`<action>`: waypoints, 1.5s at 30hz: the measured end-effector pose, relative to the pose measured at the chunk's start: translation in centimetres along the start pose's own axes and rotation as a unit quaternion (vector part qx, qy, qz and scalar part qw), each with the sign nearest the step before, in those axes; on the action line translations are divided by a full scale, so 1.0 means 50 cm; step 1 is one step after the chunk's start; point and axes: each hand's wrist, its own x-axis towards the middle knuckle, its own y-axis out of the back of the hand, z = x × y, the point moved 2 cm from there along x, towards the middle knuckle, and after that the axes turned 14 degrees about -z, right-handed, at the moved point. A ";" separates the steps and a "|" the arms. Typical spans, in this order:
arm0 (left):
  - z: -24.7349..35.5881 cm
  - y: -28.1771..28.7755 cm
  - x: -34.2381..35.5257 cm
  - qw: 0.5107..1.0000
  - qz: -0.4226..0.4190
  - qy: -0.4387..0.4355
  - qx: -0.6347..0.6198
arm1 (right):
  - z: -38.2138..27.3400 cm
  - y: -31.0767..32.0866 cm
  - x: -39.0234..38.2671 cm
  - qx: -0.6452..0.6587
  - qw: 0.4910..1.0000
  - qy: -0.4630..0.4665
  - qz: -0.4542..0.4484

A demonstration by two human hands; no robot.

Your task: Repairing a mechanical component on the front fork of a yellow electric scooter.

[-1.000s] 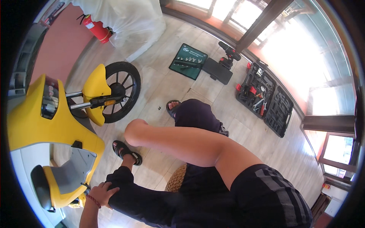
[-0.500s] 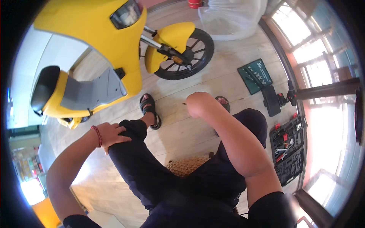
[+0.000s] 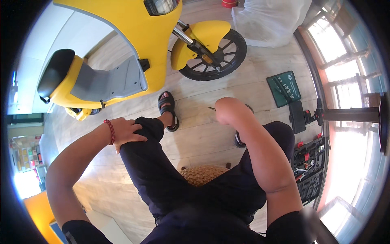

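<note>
My left hand (image 3: 128, 133) rests on my left knee, fingers spread over the dark trouser cloth and a red bead bracelet (image 3: 110, 132) at its wrist. Above the floor by my right foot, my right hand (image 3: 228, 110) is closed, its back toward me. From its left side sticks the tip of a thin dark rod (image 3: 212, 108); the rest of it is hidden in the fist. Ahead stands a yellow scooter (image 3: 158, 61) with a black front wheel (image 3: 219, 57) and a grey footboard (image 3: 118, 81).
On the right lie a green tool pouch (image 3: 283, 89), a black phone holder or clamp stand (image 3: 297, 117) and an open black toolbox (image 3: 310, 171) with tools. Translucent sheeting (image 3: 270, 22) hangs or lies at the back. Under me is a woven seat (image 3: 199, 175). Windows line the right side.
The view has shifted, so the scooter and pouch appear farther right and higher. More of the thin rod shows beside my right hand. My left hand stays on the knee.
</note>
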 end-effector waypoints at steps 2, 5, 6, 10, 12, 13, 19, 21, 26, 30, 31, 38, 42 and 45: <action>0.001 0.008 0.001 1.000 -0.007 0.001 -0.001 | 0.003 -0.001 0.004 0.000 1.000 0.000 -0.007; -0.001 0.001 0.001 1.000 -0.008 -0.001 0.002 | -0.002 0.004 -0.003 0.003 1.000 0.000 -0.011; -0.002 -0.003 0.002 1.000 -0.001 -0.004 0.004 | -0.004 0.005 -0.004 0.006 1.000 -0.001 -0.011; -0.001 -0.003 -0.002 1.000 -0.006 0.004 -0.004 | -0.003 -0.001 0.010 0.001 1.000 -0.005 -0.006; -0.001 -0.004 -0.002 1.000 0.003 0.002 0.004 | 0.005 -0.012 0.023 0.008 1.000 -0.005 0.015; -0.001 -0.003 -0.002 1.000 0.002 0.005 -0.003 | 0.008 -0.016 0.026 0.003 1.000 0.000 0.014; -0.005 -0.013 0.005 1.000 0.016 0.010 0.004 | 0.005 -0.012 0.022 -0.008 1.000 0.002 0.021; -0.007 -0.020 0.008 1.000 0.020 0.011 0.008 | 0.006 -0.016 0.030 -0.014 1.000 -0.008 -0.003; -0.006 -0.027 0.005 0.999 0.032 0.012 0.018 | 0.006 -0.017 0.027 -0.013 1.000 -0.003 -0.007; -0.005 -0.022 0.003 1.000 0.025 0.013 0.011 | 0.006 -0.019 0.029 -0.005 1.000 -0.020 -0.015; -0.005 -0.022 0.003 1.000 0.025 0.012 0.011 | 0.006 -0.019 0.030 -0.006 1.000 -0.020 -0.015; -0.007 -0.026 0.005 1.000 0.023 0.010 0.013 | 0.006 -0.022 0.035 -0.017 1.000 -0.009 0.004; -0.007 -0.023 0.006 1.000 0.021 0.011 0.016 | 0.012 -0.024 0.038 -0.015 1.000 -0.008 0.007; -0.008 -0.024 0.007 1.000 0.024 0.008 0.013 | 0.007 -0.018 0.028 -0.020 1.000 -0.005 0.003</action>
